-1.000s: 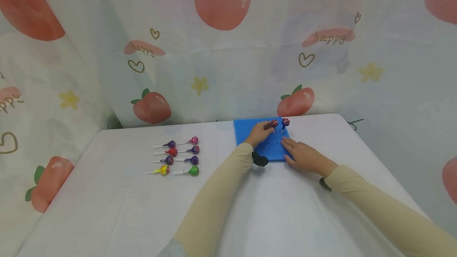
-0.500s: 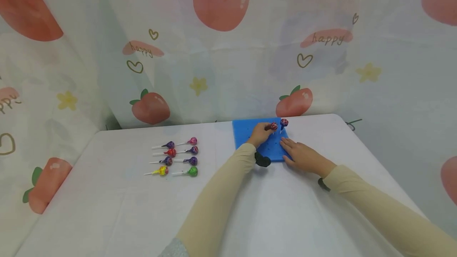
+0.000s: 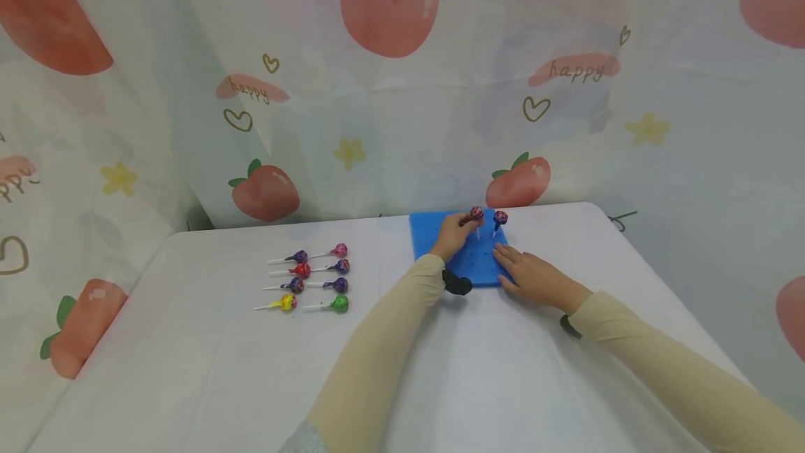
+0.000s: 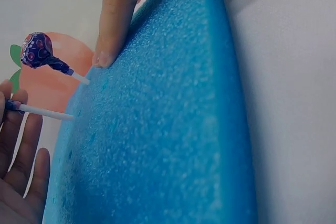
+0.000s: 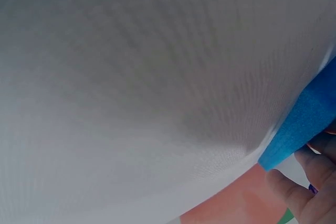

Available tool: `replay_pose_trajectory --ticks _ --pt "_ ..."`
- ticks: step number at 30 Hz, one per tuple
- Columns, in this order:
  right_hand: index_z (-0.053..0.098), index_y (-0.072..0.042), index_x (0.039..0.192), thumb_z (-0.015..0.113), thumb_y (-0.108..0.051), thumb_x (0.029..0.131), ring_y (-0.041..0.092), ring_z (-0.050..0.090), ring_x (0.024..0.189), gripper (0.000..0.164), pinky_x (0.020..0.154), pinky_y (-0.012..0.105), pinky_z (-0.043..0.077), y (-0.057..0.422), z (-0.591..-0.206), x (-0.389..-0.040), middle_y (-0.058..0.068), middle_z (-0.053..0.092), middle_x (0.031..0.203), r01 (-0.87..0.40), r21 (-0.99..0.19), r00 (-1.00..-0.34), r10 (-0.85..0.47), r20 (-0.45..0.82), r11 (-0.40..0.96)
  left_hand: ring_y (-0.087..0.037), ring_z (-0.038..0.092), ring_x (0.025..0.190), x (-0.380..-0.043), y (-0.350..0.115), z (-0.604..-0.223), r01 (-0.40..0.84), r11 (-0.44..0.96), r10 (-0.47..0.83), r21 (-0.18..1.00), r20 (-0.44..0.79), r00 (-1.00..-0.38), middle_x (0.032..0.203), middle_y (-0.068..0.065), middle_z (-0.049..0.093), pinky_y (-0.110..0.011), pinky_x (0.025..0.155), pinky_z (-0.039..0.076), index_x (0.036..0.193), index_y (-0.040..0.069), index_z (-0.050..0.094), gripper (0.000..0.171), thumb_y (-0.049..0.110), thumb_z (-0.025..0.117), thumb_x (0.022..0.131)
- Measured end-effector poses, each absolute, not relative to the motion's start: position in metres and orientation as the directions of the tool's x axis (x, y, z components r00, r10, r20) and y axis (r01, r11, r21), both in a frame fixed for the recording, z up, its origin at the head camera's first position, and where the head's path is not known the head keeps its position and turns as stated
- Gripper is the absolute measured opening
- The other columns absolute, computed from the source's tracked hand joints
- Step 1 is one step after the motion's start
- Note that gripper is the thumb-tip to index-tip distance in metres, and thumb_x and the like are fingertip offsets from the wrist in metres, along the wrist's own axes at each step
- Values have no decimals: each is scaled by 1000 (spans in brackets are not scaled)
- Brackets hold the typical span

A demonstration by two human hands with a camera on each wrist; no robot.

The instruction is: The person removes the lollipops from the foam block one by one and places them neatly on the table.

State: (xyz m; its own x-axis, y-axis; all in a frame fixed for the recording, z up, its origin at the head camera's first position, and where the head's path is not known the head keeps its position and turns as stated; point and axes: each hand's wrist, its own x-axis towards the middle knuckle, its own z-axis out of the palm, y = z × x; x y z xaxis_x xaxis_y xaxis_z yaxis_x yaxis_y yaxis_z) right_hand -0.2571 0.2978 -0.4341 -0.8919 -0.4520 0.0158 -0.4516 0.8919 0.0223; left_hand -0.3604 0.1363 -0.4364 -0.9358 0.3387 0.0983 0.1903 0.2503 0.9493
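My left hand point(image 3: 454, 235) pinches a dark-wrapped lollipop point(image 3: 476, 213) near its head, over the blue foam board point(image 3: 478, 264). Its white stick point(image 4: 47, 112) points at the board and meets the foam surface in the left wrist view. Beside it a second lollipop point(image 3: 500, 217) with a purple and red wrapper stands in the foam, stick down. My right hand point(image 3: 534, 277) lies flat, fingers extended over the board's right edge. In the left wrist view the left hand point(image 4: 21, 166) shows at the lower left, its held lollipop's head mostly hidden.
Several loose lollipops lie in two columns on the white tablecloth point(image 3: 189, 341) at the left, among them a yellow one point(image 3: 288, 302), a green one point(image 3: 339, 303) and a red one point(image 3: 302, 270). Small holes dot the foam. A printed curtain point(image 3: 390, 138) hangs behind the table.
The lollipop in my left hand dips slightly, then rises and shifts a little left, with more of its stick showing. My right hand stays in place on the board.
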Motion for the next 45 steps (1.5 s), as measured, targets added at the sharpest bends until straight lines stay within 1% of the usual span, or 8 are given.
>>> replay_pose_trajectory --ticks 7,14,18,23,30,38,41,45 --pt "42 9 136 54 -27 93 42 41 131 57 100 54 41 296 -435 -256 27 42 142 -438 28 -899 -438 7 898 -22 62 104 -365 126 -437 221 191 336 957 147 -930 111 -14 68 -28 88 51 114 2 65 25 13 50 97" --pt "41 9 136 55 -27 93 42 41 131 58 101 55 41 294 -433 -255 27 41 142 -437 23 -899 -438 9 899 -18 63 100 -362 113 -433 200 166 343 966 133 -930 111 -12 68 -27 87 53 115 3 64 26 16 50 98" --pt "41 8 136 55 -27 93 42 41 131 58 101 54 41 293 -433 -255 27 41 143 -435 29 -900 -436 11 900 -17 63 94 -359 105 -429 240 157 363 958 170 -916 107 -15 68 -22 81 53 112 1 65 25 17 52 96" --pt "40 8 137 53 -27 93 42 40 132 57 101 54 41 293 -432 -255 27 40 143 -432 29 -902 -432 3 901 -21 64 90 -353 91 -424 284 165 391 945 202 -898 104 -21 68 -18 71 48 108 -1 66 25 17 57 94" --pt "40 7 137 54 -27 93 42 39 132 58 101 54 41 292 -433 -256 27 40 143 -427 34 -904 -427 -3 904 -16 65 95 -341 69 -418 279 215 410 936 173 -896 107 -16 69 -22 80 51 110 5 67 25 21 59 93" --pt "41 9 136 54 -26 93 43 40 131 57 101 54 41 293 -433 -256 28 40 143 -439 40 -898 -440 10 898 -24 65 95 -332 43 -410 296 266 403 917 173 -899 101 -14 70 -18 74 48 107 7 69 25 24 61 91" --pt "41 9 136 54 -25 93 43 40 131 57 100 54 42 293 -433 -257 28 40 142 -445 46 -895 -446 12 894 -22 65 94 -327 33 -408 315 292 416 903 177 -892 101 -12 71 -19 75 49 106 7 70 24 24 62 91" --pt "41 10 136 53 -25 93 43 40 131 56 101 54 42 293 -434 -257 29 41 142 -454 47 -890 -455 17 890 -16 63 90 -318 20 -406 341 335 423 878 184 -887 99 -8 71 -20 75 50 103 9 71 22 25 64 90"
